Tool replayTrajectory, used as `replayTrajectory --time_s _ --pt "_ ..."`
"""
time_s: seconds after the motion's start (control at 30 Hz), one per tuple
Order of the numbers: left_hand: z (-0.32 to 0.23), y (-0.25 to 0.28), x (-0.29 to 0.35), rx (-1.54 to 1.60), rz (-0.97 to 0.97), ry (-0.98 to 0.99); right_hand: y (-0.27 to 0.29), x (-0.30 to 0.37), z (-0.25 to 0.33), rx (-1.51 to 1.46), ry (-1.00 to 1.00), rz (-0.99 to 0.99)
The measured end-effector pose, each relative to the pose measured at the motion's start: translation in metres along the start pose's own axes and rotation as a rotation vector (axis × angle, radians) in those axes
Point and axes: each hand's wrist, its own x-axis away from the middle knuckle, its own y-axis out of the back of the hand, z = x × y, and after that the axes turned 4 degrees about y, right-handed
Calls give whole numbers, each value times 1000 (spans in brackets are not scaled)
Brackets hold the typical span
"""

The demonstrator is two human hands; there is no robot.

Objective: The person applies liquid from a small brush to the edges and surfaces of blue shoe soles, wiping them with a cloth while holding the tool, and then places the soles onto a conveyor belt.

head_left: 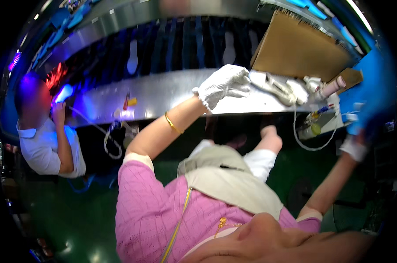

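My left hand [224,87], in a white knit glove, hangs over the bright metal ledge [163,92] with its fingers stretched to the right and apart. Nothing shows between them. Just beyond the fingertips lie long white pieces [273,87], whose exact kind I cannot make out. Out at the far right is my right hand [355,148], also gloved in white and smeared by motion. A dark blue blurred shape [371,125] is beside it; whether the hand holds it is unclear.
A cardboard box [301,46] stands behind the ledge at right, near a pink-ended cylinder [334,87]. A white cable [310,148] loops below. Sole-shaped pieces [132,57] lie on the dark slatted bed beyond. At left, another person [49,144] holds a glowing blue-lit thing [63,93].
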Motion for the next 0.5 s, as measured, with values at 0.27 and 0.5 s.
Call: replayTrajectory --time_s 0.27,0.5 --pt "104 114 99 -763 -90 535 -54 98 34 -296 -337 350" --pt "180 176 200 -449 -531 1014 -54 145 62 -361 -526 491"
